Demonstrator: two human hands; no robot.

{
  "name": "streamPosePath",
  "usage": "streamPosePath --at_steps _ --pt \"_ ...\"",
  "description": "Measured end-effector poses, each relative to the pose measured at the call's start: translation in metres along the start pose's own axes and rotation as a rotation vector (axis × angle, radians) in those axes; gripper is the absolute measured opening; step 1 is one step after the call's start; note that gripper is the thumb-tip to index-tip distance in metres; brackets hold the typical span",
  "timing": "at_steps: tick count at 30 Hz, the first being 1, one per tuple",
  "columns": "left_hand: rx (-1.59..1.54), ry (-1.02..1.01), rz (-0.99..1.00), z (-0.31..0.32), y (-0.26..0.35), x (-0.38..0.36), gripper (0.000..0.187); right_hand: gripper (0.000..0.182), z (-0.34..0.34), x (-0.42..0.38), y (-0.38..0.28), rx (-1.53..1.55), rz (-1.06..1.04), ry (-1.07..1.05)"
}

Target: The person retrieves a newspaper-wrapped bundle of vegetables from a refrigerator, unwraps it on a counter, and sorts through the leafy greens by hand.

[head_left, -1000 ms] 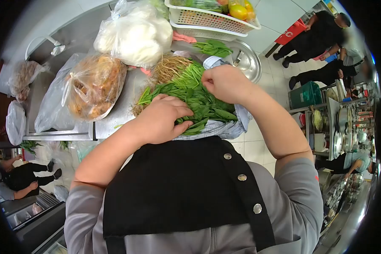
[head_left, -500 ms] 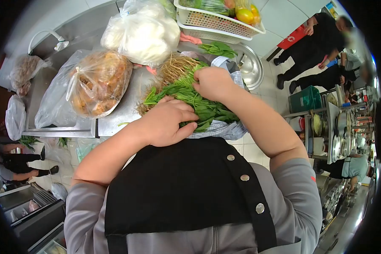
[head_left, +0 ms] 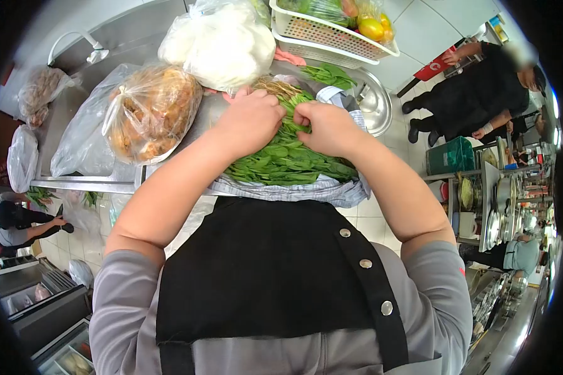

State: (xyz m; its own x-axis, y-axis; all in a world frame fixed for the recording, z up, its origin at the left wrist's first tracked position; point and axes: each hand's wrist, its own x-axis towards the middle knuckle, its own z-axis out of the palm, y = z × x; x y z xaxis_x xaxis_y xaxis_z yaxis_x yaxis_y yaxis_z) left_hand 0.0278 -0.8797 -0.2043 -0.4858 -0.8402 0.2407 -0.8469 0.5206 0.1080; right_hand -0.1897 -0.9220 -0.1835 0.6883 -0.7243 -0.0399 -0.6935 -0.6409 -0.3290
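A heap of long-stemmed leafy greens lies on a striped cloth at the counter's near side, leaves towards me. Their thin brown roots point to the far side. My left hand is curled around the stems near the roots, its fingertips partly hidden. Close to its right, my right hand is closed in a pinch on the stems. A smaller bunch of greens lies beyond the right hand, beside a round metal tray.
Left of the greens is a tied plastic bag of brownish food; behind it, a bag with white contents. A white basket of produce stands at the back. A sink tap is far left. People in dark clothes stand at right.
My left hand has moved from the leaves up to the stems near the roots, its fingers now curled. The leaves lie more exposed and flatter. My right hand has shifted slightly towards me.
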Motion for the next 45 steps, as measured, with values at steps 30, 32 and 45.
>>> streamPosePath --at_steps 30,32,45 --pt "-0.863 -0.295 -0.514 -0.012 -0.009 0.023 0.024 0.020 -0.030 -0.008 0.016 0.178 0.058 -0.152" --pt "-0.946 -0.252 -0.505 0.002 -0.011 0.019 0.024 0.019 -0.032 -0.012 0.025 0.193 0.042 -0.176" --pt "-1.131 -0.134 -0.560 0.013 -0.008 0.008 0.024 0.016 -0.048 -0.006 0.006 0.080 0.094 -0.211"
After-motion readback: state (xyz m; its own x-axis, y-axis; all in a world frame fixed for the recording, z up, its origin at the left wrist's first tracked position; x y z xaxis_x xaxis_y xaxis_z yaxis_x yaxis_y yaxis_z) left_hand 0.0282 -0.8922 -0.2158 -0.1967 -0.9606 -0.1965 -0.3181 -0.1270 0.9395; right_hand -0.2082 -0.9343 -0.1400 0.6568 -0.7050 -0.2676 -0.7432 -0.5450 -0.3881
